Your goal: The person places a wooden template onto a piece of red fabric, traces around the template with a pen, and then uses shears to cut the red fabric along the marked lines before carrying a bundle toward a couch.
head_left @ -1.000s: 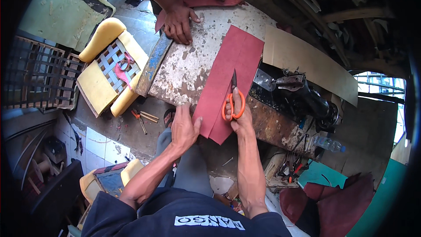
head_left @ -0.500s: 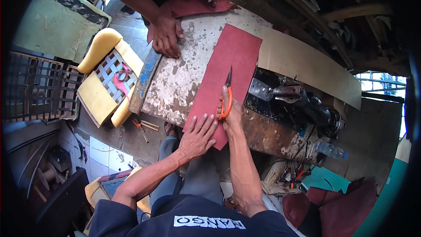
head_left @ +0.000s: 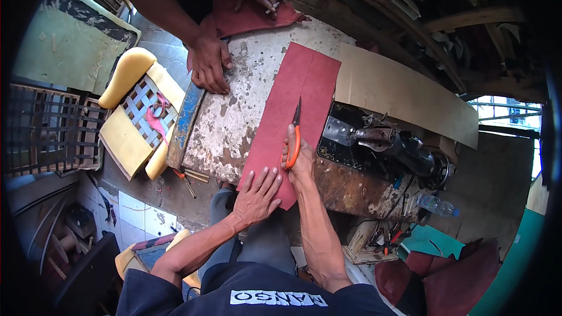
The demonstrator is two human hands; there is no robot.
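The tabletop (head_left: 234,123), white with peeling paint, carries a long red sheet (head_left: 295,105) lying lengthwise, a brown cardboard sheet (head_left: 398,90) along its right side, a black sewing machine (head_left: 392,143) and another red piece (head_left: 246,17) at the far end.

The orange-handled scissors (head_left: 294,134) have advanced farther up the red sheet (head_left: 293,111).

A long sheet of material (head_left: 295,111) lies on a worn table (head_left: 240,111) — scissors (head_left: 294,134) rest on it. At three o'clock from the sheet sits a sewing machine (head_left: 386,143); at nine o'clock — off the table — a seat cushion (head_left: 137,114).
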